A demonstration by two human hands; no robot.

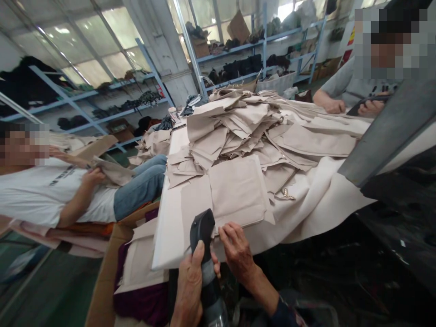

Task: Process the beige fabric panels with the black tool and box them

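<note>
Gripping a black handheld tool (207, 276) beside the near corner of a beige panel (238, 193).
Grasping it in the left hand (189, 288), with fingers curled round and thumb on top; touching the panel's near edge with the bent fingers of the right hand (236, 247), perhaps pinching, though hard to tell from above. With the panel flat on a white table (170, 240), before a heap of beige pieces (238, 122). Beyond, to the left, a seated person (61, 190); farthest back, blue shelving (265, 36).
</note>
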